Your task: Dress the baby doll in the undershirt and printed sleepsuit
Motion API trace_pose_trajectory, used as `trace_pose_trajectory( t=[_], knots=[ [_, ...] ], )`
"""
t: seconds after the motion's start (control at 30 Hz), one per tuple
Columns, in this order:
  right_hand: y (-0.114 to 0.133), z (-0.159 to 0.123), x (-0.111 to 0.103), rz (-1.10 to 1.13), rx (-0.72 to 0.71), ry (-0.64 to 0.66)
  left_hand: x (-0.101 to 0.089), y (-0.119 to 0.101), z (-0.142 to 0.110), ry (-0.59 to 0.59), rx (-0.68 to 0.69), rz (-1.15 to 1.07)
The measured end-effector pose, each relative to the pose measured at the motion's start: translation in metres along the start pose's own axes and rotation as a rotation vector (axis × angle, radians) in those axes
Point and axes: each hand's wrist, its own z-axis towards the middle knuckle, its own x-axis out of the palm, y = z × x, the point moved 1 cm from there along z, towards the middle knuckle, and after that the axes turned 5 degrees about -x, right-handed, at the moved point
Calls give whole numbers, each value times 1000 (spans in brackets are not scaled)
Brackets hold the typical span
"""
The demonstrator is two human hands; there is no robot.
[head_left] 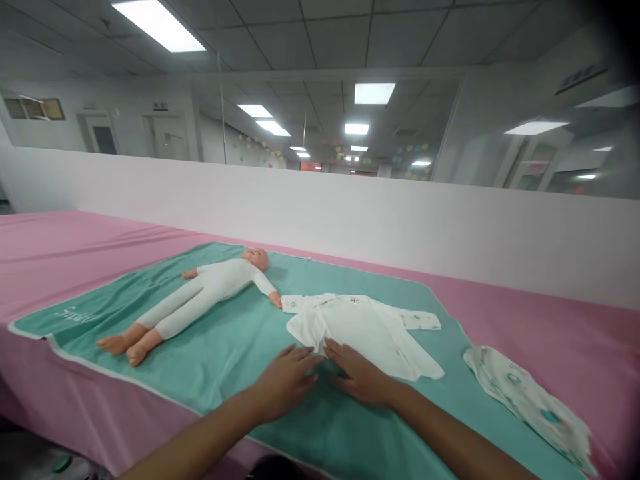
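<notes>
White shirt [365, 337] is laid just ahead of the left hand [289, 381] and the right hand [364, 377], both loosely extended, with nothing seen gripped. Straightening is apparently being done; next, gentle flattening nearest the hands is probably required.

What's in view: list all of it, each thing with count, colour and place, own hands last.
Doll: 1, white outfit, on the green cloth, left
Shirt: 1, white with small prints, spread out right of the doll
Patterned fabric: 1, white with green prints, far right
Green cloth: 1, green with pale edging, under doll and shirt
Pink sheet: 1, pink, under the green cloth
Wall: 1, white, behind the sheet
Ceiling lights: several, white, top
Left hand: 1, bare, by the shirt's near edge
Right hand: 1, bare, at the same edge
</notes>
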Motion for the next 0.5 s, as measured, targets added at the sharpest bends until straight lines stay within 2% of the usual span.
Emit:
trace_pose_trajectory(
  t=[0.07, 0.1, 0.17, 0.23, 0.3, 0.33, 0.37, 0.43, 0.5],
  knots=[
    [14, 16, -13, 87, -16, -34, -38, 43, -9, -155, -138, 67],
    [19, 34, -19, 121, -40, -62, -57, 70, -11, -214, -224, 118],
    [22, 89, -25, 230, -107, -106, -91, 130, -14, -333, -414, 245],
    [13, 165, -23, 449, -45, -177, -113, 185, -22, -300, -605, 389],
    [-6, 245, -12, 704, 196, -208, -121, 226, -34, -182, -701, 492],
    [-15, 282, -4, 817, 303, -198, -121, 239, -41, -134, -724, 528],
    [-23, 316, 3, 870, 313, -169, -121, 249, -49, -100, -745, 548],
    [-36, 370, 14, 973, 275, -115, -121, 260, -61, -56, -796, 540],
    [-42, 405, 21, 1045, 186, -83, -123, 265, -69, 3, -862, 471]
  ],
)
